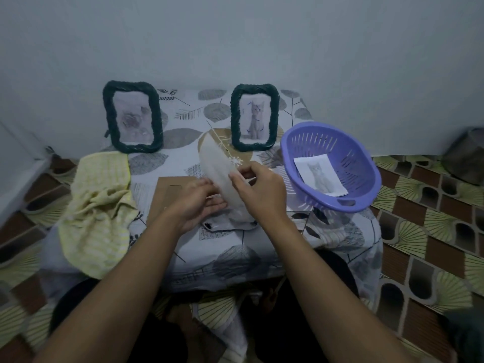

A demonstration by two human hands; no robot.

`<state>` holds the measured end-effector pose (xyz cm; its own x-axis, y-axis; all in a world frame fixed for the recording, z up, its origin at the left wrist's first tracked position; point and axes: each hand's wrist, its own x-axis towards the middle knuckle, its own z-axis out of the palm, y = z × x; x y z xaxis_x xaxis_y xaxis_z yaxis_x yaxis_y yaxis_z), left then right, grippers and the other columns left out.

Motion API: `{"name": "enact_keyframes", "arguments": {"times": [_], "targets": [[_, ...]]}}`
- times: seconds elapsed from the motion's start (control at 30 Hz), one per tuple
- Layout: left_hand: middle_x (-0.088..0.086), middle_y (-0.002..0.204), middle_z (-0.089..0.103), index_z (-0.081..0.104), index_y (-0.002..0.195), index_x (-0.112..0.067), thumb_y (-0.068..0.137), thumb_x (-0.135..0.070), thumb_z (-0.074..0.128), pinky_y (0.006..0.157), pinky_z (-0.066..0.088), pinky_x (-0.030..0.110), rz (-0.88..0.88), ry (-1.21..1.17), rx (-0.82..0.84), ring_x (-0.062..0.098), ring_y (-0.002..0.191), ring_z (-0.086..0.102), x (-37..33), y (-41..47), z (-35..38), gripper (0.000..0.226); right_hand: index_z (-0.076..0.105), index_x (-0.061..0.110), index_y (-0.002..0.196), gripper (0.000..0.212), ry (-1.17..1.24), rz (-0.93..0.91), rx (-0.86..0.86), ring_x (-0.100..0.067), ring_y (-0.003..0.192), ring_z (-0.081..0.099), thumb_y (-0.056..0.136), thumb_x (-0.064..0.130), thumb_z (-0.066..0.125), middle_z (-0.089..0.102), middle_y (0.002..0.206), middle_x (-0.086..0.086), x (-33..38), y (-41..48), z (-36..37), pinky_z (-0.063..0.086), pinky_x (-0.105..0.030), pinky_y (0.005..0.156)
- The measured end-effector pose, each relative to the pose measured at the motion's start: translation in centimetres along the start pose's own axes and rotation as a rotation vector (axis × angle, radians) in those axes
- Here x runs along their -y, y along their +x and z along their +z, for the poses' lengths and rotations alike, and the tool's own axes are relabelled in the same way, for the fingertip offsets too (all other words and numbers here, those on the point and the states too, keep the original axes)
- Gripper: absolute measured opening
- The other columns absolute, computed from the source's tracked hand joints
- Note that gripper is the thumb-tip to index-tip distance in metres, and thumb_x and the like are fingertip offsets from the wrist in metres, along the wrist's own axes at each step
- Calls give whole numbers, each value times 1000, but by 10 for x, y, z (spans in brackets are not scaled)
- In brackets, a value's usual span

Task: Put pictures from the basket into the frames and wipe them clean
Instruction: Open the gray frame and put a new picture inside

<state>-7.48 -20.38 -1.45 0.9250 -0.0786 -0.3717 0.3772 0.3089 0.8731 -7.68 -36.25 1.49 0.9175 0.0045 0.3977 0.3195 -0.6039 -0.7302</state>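
Both my hands hold a pale picture sheet (218, 163) tilted on edge above the table's middle. My right hand (258, 188) pinches its near edge; my left hand (200, 203) cups it from the left with curled fingers. Under them lies a brown cardboard backing (170, 197), flat on the cloth. Two dark green woven frames stand at the back: the left frame (131, 117) shows a faint picture, the right frame (253, 117) shows a grey cat. A purple basket (332, 166) at the right, tilted over the table's edge, holds one cat picture (320, 175).
A yellow checked cloth (100, 205) lies crumpled at the table's left edge and hangs over it. The small table wears a leaf-patterned cover (188, 111) and stands against a pale wall. A dark round object (466, 155) sits on the tiled floor at far right.
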Motion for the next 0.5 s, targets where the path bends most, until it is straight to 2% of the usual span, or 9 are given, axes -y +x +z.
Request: {"name": "enact_keyframes", "arguments": {"times": [0.1,0.17,0.23,0.3,0.33,0.43,0.5], "targets": [[24,114,68,58,121,5,101,-1,49,88,59,47,42,44,-100,33,97,68,3,-4,-7,23,66,28,88,10,75,146,33,-8,72,62,85,36,72,62,72,16,-5,0,6,51,-30,67],[22,106,67,59,117,6,98,1,53,72,62,40,92,112,-164,31,89,66,5,-5,-12,20,61,32,90,13,82,237,70,-9,73,63,84,35,72,62,73,16,-13,1,8,52,-30,69],[19,99,71,62,116,4,95,-1,61,62,60,33,156,226,-235,26,79,70,7,-6,-16,22,58,34,91,17,29,319,137,-13,80,65,82,37,72,62,74,14,-22,2,10,54,-36,78],[13,91,72,67,110,-2,91,-8,69,65,59,33,236,425,-328,23,77,70,8,-5,-18,19,57,34,92,20,-56,371,208,-18,90,65,80,41,70,64,79,12,-30,1,11,50,-42,90],[8,87,72,69,103,-6,89,-11,72,65,57,30,286,550,-369,20,76,68,9,-5,-17,15,57,33,93,20,-106,384,235,-19,94,63,81,43,70,65,83,11,-33,1,10,46,-41,94],[0,75,67,69,95,-13,84,-13,77,65,47,23,406,781,-428,8,69,59,12,-1,-11,13,57,32,97,23,-266,395,294,-19,101,61,83,46,69,68,92,8,-36,-2,7,33,-38,93],[-4,69,63,70,96,-11,83,-14,78,66,44,25,430,865,-447,10,68,58,17,5,-8,16,56,32,98,23,-334,391,326,-19,104,60,84,46,68,68,95,9,-36,-3,5,29,-38,93]]}}
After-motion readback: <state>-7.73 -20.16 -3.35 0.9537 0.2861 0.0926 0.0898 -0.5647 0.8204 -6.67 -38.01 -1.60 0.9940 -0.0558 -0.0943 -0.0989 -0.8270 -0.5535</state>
